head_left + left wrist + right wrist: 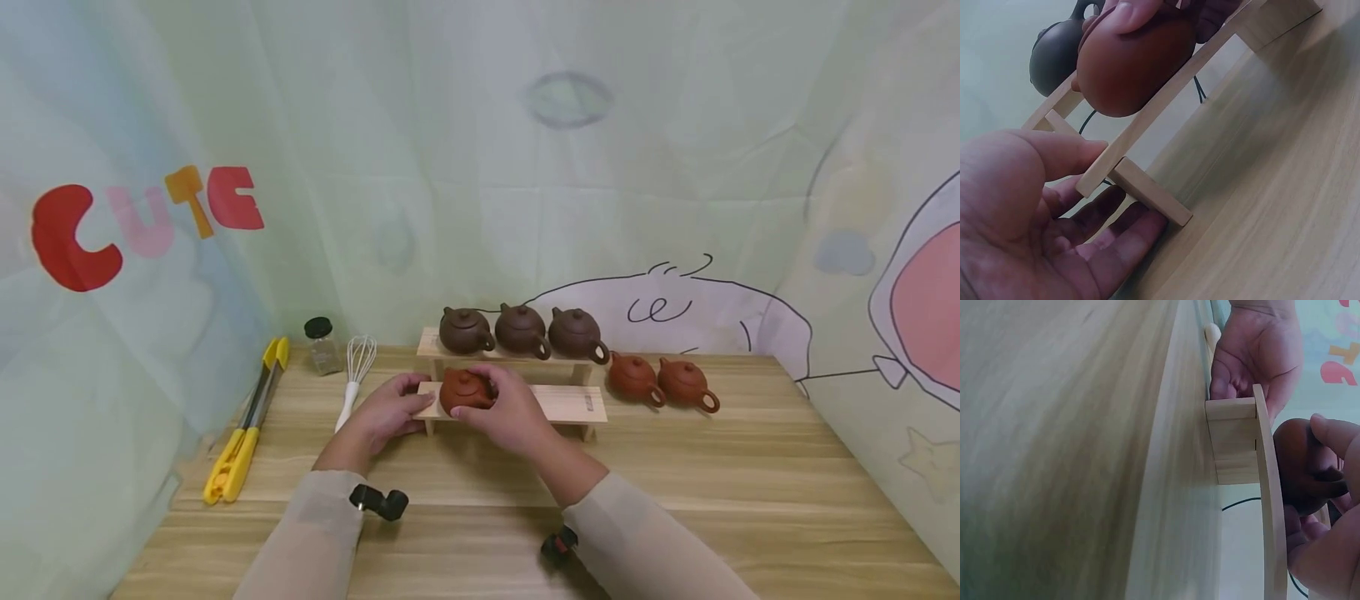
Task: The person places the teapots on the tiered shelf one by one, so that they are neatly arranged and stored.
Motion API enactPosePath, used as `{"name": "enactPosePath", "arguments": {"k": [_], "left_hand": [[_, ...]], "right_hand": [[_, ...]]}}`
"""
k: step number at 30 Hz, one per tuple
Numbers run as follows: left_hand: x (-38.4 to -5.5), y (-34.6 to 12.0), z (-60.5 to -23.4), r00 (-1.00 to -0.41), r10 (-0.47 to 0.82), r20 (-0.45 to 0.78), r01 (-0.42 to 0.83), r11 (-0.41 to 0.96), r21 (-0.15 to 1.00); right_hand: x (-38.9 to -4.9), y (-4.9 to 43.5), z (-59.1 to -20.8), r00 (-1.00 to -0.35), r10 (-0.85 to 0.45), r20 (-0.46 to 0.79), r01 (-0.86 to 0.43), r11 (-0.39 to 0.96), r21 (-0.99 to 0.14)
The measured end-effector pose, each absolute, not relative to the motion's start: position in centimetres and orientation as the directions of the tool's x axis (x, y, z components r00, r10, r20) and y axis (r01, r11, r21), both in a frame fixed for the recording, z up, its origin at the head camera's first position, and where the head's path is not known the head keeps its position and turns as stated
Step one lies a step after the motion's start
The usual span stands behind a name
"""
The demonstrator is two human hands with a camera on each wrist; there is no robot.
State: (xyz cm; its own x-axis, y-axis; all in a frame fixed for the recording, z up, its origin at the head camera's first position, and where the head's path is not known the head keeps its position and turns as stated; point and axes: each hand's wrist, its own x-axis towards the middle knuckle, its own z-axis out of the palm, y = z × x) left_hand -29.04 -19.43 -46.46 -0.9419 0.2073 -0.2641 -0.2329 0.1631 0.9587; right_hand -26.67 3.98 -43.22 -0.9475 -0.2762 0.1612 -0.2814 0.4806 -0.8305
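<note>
My right hand grips a reddish-brown clay teapot at the left end of the lower step of a two-step wooden stand. Its thumb lies on the near side of the pot, the other fingers behind. My left hand holds the left end of that step, thumb on top and fingers beneath, as the left wrist view shows with the board edge. In the right wrist view the teapot sits against the board's upper face. Three dark brown teapots stand in a row on the upper step.
Two more reddish-brown teapots stand on the table right of the stand. To the left are a white-handled whisk, a glass jar with a black lid and yellow-and-grey tongs. A printed cloth hangs behind.
</note>
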Motion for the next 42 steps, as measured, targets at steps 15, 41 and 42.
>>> {"name": "enactPosePath", "arguments": {"k": [15,41,42], "left_hand": [[-29.0,-19.3,-46.8,-0.944,0.200,-0.263,-0.234,0.161,0.959],[-29.0,-19.5,-46.6,-0.944,0.201,-0.263,-0.231,0.169,0.958],[-29.0,-19.5,-46.6,-0.943,0.203,-0.263,-0.231,0.167,0.959]], "right_hand": [[-26.1,4.7,-43.6,-0.942,-0.296,0.157,-0.279,0.434,-0.857],[-25.8,23.0,-43.0,-0.972,0.115,0.205,-0.135,0.443,-0.886],[-26.0,23.7,-43.0,-0.970,0.139,0.202,-0.120,0.450,-0.885]]}}
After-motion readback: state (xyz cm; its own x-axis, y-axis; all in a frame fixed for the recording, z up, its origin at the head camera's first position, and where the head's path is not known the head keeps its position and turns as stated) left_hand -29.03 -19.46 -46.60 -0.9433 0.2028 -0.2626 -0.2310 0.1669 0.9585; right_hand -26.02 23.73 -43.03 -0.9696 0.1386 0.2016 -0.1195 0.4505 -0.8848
